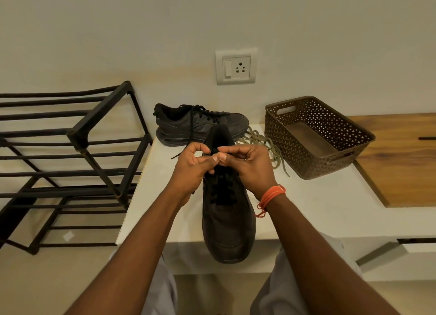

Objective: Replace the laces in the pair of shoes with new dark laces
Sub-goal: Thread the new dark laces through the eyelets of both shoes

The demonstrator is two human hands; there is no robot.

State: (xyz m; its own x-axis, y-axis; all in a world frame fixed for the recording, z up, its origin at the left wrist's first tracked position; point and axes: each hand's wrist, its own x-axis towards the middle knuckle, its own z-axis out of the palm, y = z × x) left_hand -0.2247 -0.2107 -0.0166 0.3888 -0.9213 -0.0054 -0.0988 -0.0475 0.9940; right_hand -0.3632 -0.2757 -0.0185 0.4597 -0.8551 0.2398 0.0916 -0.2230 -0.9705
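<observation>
Two black shoes: far shoe, near shoe. One heap of old pale laces. One brown basket. One black rack. Two hands: left hand, right hand.

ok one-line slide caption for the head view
Both hands pinch dark laces on the near black leather shoe; laced second black shoe behind.

rack left | shoes centre | basket right

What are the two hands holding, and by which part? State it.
Both the left hand and the right hand pinch the dark lace at the top eyelets of the near shoe; the exact part is hidden.
</observation>
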